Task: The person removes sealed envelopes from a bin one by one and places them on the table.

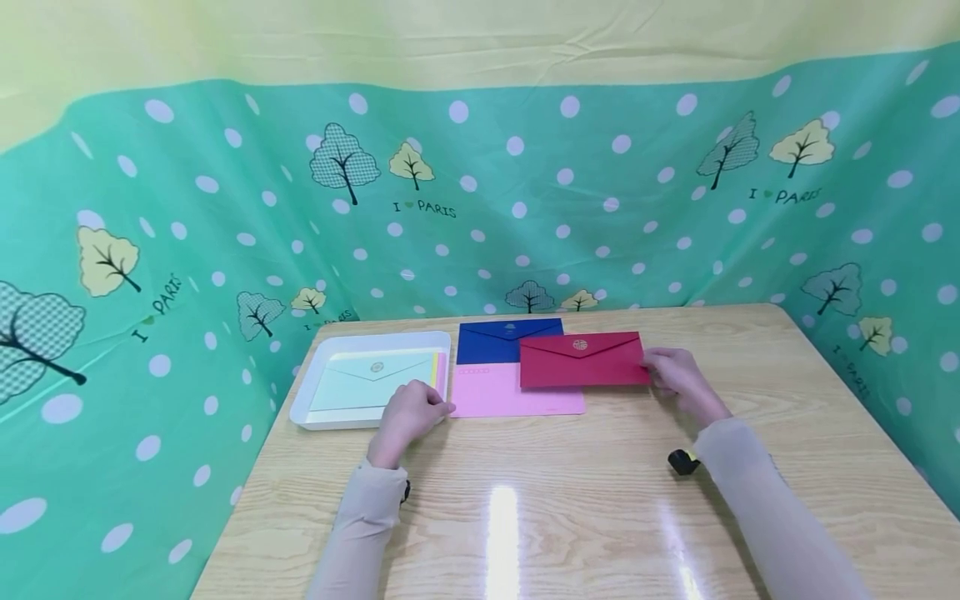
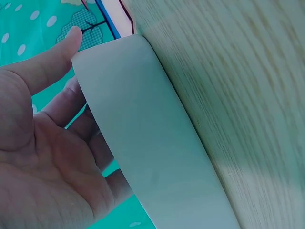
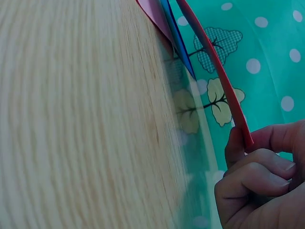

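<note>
My right hand (image 1: 672,375) pinches the right end of a red envelope (image 1: 581,362), raised off the table with its flap side showing. In the right wrist view that red envelope (image 3: 221,71) appears edge-on between thumb and fingers. Behind it lie a blue envelope (image 1: 487,343) and a pink envelope (image 1: 491,396), both partly covered. My left hand (image 1: 411,412) rests at the front right corner of a white tray (image 1: 311,417). In the left wrist view its fingertips pass behind the tray's wall (image 2: 138,119), partly hidden, thumb extended.
A pale mint envelope (image 1: 352,383) lies in the tray, with yellow and pink edges showing at its right side. The wooden table (image 1: 570,492) carries light reflections. Black objects show by each sleeve. A green dotted curtain (image 1: 540,242) hangs behind and at the sides.
</note>
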A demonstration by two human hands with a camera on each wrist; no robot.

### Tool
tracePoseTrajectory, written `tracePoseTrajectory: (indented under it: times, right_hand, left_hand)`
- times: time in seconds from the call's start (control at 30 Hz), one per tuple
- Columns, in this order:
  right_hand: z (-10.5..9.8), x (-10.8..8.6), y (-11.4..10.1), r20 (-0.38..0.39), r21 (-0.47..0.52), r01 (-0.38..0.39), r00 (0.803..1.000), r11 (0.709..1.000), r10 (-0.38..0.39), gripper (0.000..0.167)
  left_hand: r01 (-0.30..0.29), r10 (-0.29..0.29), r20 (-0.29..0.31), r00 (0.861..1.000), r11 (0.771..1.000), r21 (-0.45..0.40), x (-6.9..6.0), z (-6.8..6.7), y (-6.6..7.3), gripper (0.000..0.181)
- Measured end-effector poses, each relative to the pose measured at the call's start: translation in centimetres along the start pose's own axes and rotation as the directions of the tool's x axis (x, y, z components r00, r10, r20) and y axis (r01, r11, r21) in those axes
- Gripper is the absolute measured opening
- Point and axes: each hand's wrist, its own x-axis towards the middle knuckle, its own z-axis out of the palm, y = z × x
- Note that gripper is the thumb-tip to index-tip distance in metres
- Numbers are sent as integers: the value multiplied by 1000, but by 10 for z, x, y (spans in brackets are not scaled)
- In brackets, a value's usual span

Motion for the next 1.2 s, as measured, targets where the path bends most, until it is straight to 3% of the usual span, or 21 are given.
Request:
tracePoseTrajectory:
  times: [0.7, 0.97, 1.2]
  right_hand:
    - [-44, -3, 6, 15, -5, 4, 1000, 1000, -4, 55]
    - [-59, -5, 10, -16, -99, -16, 1000, 995, 14, 61]
    - [-71, -7, 15, -46, -114, -32, 999, 993, 27, 59]
  left_hand:
    - [3, -3, 0, 1000, 1000, -4, 1, 1, -1, 18]
    - [-6, 6, -4, 1000, 1000, -9, 1, 0, -2, 18]
    - [-7, 6, -6, 1000, 1000, -10, 2, 1, -2, 18]
